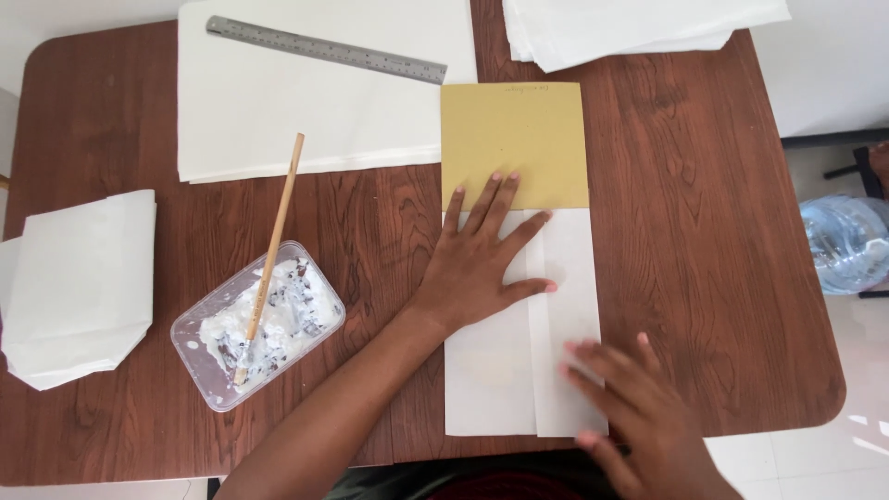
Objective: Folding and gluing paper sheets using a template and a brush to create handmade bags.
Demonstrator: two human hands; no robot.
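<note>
A folded white paper sheet (565,278) lies on the brown wooden table (704,231), wrapped over a tan card (519,139) that sticks out at its far end. My left hand (477,264) presses flat on the paper and the card's near edge, fingers spread. My right hand (630,407), blurred, rests with spread fingers on the paper's near right corner. Neither hand grips anything.
A clear plastic tub of white paste (259,324) holds a wooden stick (273,250) at the left. A steel ruler (324,48) lies on a white paper stack (306,93). Folded white papers (83,287) sit far left, more sheets (630,28) at the back, a water bottle (847,243) on the floor.
</note>
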